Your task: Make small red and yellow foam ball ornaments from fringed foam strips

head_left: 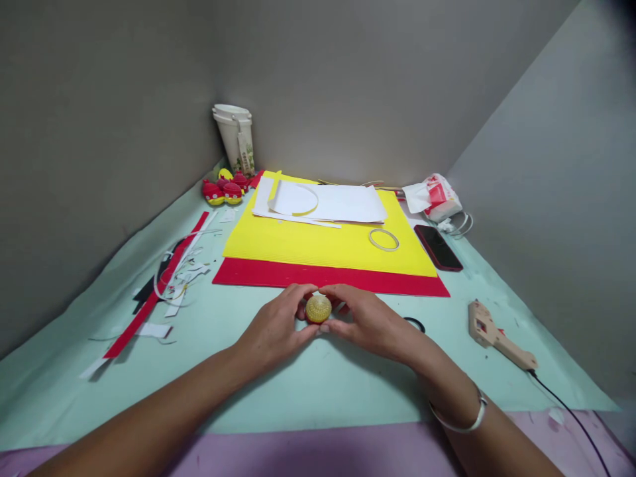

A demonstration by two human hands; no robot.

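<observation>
A small round yellow dome (318, 309), with a dotted or netted surface and a red underside, sits between my two hands near the middle of the table. My left hand (284, 324) curls around its left side, thumb at the front and fingers behind. From the right, my right hand (365, 321) grips it the same way, its thumb meeting the left one at the front edge. Fingers partly hide the sides and back of the dome. Just behind the hands lies a red sheet (278, 273) under a yellow sheet (318, 248).
White paper (342, 202) and a pale ring (383, 249) rest on the yellow sheet. Red strips (134, 331) and scraps lie left. A phone (438, 248), glue gun (499, 336) and tissue pack (442, 199) are right. A cup (231, 132) and red-yellow crafts (223, 192) stand back left.
</observation>
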